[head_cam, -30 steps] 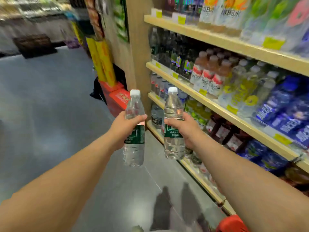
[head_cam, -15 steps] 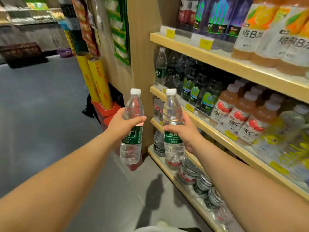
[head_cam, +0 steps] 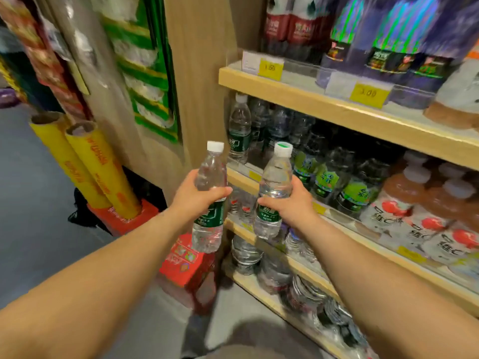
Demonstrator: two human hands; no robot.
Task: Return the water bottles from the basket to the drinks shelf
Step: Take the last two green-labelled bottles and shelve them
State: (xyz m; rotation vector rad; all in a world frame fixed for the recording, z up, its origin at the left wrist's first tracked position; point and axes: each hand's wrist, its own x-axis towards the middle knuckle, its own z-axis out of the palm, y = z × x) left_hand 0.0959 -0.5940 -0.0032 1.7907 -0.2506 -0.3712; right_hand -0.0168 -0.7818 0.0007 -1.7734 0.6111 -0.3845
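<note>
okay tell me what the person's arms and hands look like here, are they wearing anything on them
Nothing is worn that shows. The left hand and right hand are bare, with no gloves, rings, watch or bracelets visible. Both forearms are uncovered from the wrists to the bottom corners of the picture; no sleeve edge comes into view. No markings or tattoos can be made out, though the view is somewhat blurred.

Both arms outstretched, left hand (head_cam: 195, 196) & right hand (head_cam: 290, 203) fingers curled closed
</note>
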